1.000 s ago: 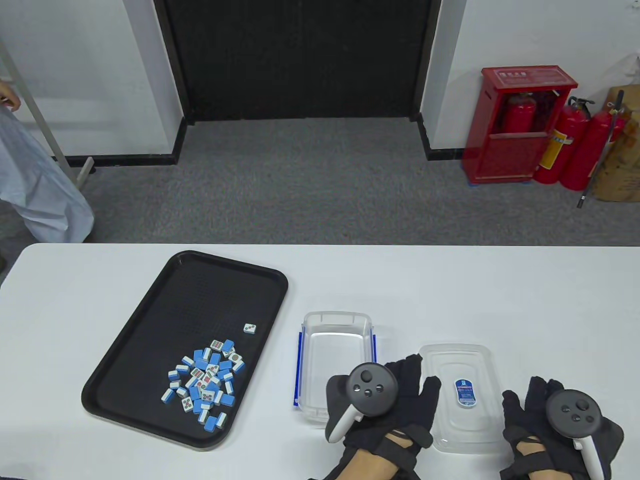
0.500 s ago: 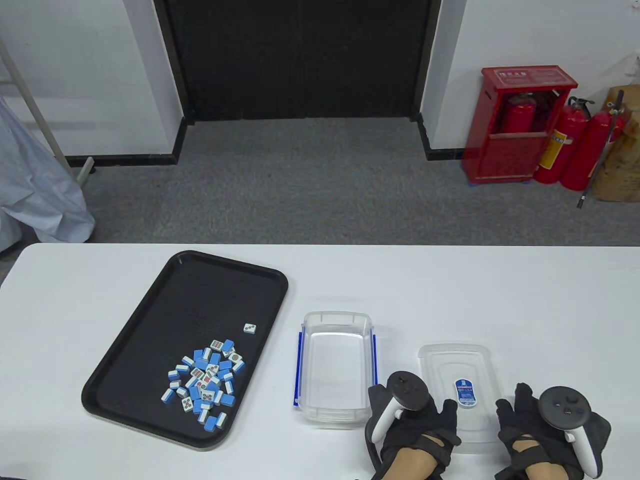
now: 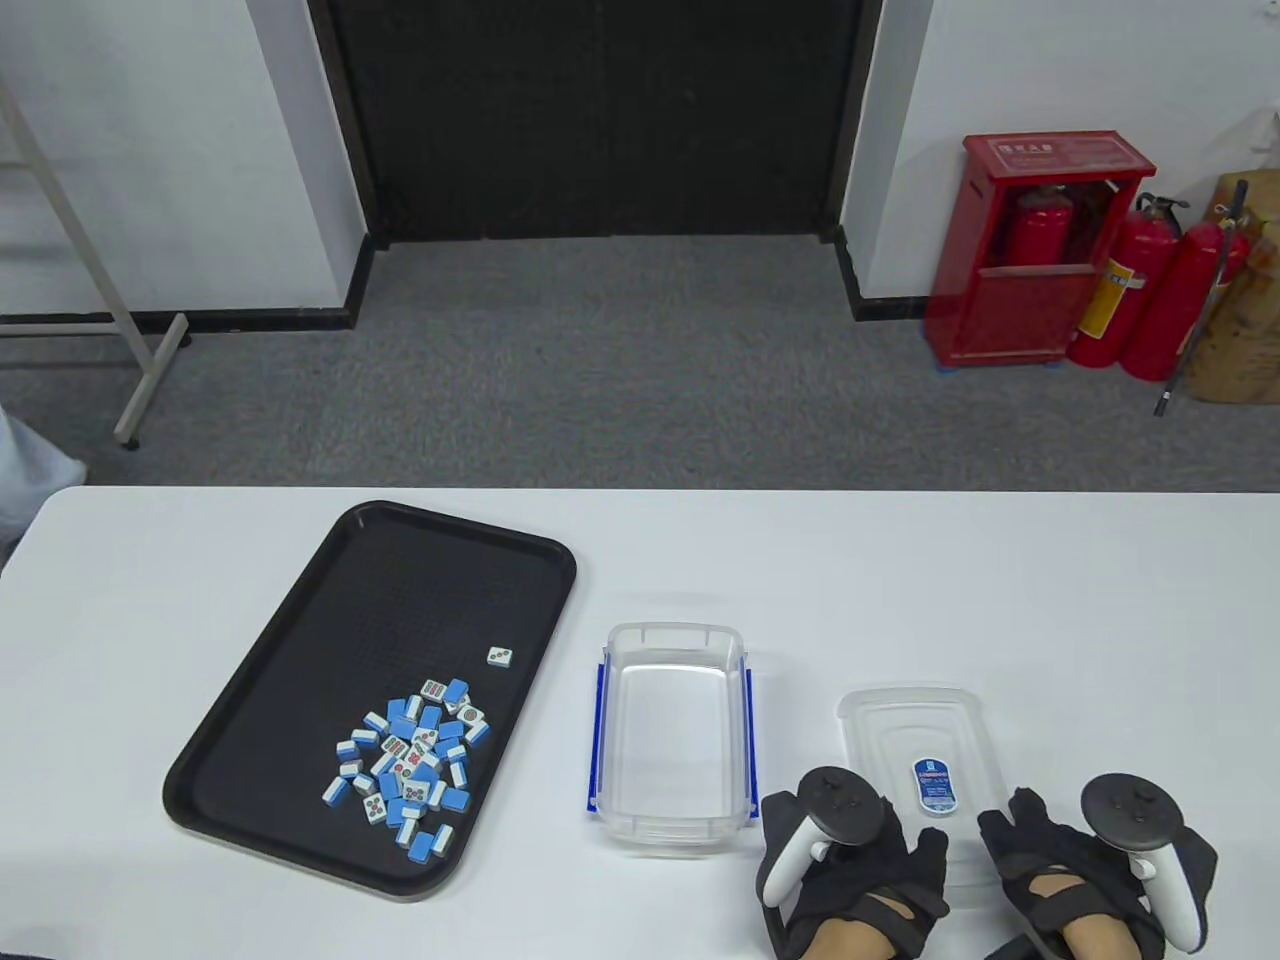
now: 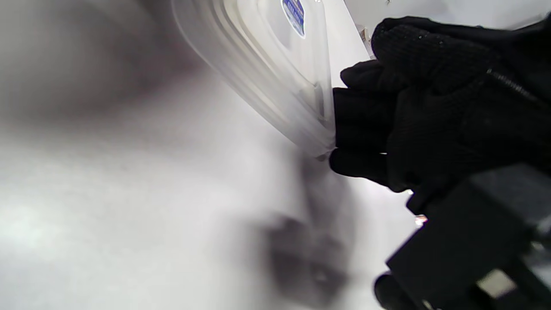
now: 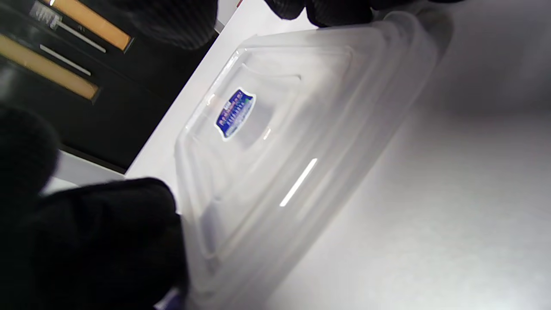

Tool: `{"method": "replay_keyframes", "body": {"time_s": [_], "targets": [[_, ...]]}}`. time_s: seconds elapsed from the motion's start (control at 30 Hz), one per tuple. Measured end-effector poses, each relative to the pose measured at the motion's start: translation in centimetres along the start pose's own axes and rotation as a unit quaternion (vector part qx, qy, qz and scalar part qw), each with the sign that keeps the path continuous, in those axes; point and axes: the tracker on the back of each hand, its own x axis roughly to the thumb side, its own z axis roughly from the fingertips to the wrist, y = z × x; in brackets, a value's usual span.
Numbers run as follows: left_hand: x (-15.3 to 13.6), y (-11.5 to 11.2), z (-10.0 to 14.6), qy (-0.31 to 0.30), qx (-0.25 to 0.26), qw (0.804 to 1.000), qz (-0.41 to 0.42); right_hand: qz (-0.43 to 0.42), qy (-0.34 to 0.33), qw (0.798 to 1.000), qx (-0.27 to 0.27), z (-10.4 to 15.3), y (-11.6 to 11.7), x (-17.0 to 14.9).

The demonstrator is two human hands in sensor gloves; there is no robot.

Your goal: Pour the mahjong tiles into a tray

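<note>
A heap of blue-and-white mahjong tiles [image 3: 410, 775] is lying in the near right part of a black tray [image 3: 300, 700], at the lower left of the table view, with one stray tile [image 3: 500, 656] sitting apart toward the tray's middle right. Just right of the tray, an empty clear plastic box [image 3: 670, 740] with blue side clips is standing open on the white desk [image 3: 1000, 600]. Further right, at the lower right of the frame, its clear lid [image 3: 915, 740] with a small blue label is lying flat. The left hand [image 3: 850, 865] is touching the lid's near left corner and the right hand [image 3: 1075, 870] is at its near right corner; in the wrist views gloved fingers [image 4: 366, 125] are closing on the rim, though whether the lid is firmly gripped or only touched is unclear. The pouring itself appears finished, so the step in hand is probably picking up the lid. To do that well, both hands should be pinching the rim evenly at opposite corners and lifting it level, since thin plastic is likely flexing and slipping easily.
</note>
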Motion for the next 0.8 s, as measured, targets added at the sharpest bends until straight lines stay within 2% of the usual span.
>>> {"method": "replay_keyframes", "body": {"time_s": [0.13, 0.23, 0.4, 0.5, 0.6, 0.73, 0.8], "targets": [[-0.2, 0.4, 0.3, -0.033, 0.005, 0.995, 0.095, -0.078, -0.002, 0.997, -0.012, 0.1, -0.9, -0.7], [-0.2, 0.6, 0.6, -0.059, 0.000, 0.985, 0.163, -0.089, -0.004, 0.996, -0.008, 0.2, -1.2, -0.8], [1.2, 1.5, 1.7, -0.102, 0.049, 0.987, 0.112, -0.123, -0.032, 0.992, -0.014, 0.5, -1.2, -0.5], [2.1, 2.3, 2.6, -0.130, 0.071, 0.984, 0.103, -0.154, -0.072, 0.983, -0.066, 0.9, -1.8, -0.2], [2.9, 3.3, 3.9, -0.156, 0.083, 0.978, 0.108, -0.174, -0.118, 0.973, -0.094, 1.6, -2.0, 0.9], [3.2, 5.9, 6.4, -0.202, 0.140, 0.961, 0.128, -0.205, -0.195, 0.952, -0.115, 3.3, -1.0, 3.4], [2.8, 7.3, 7.6, -0.218, 0.153, 0.952, 0.153, -0.201, -0.224, 0.945, -0.125, 4.1, 0.0, 5.0]]}}
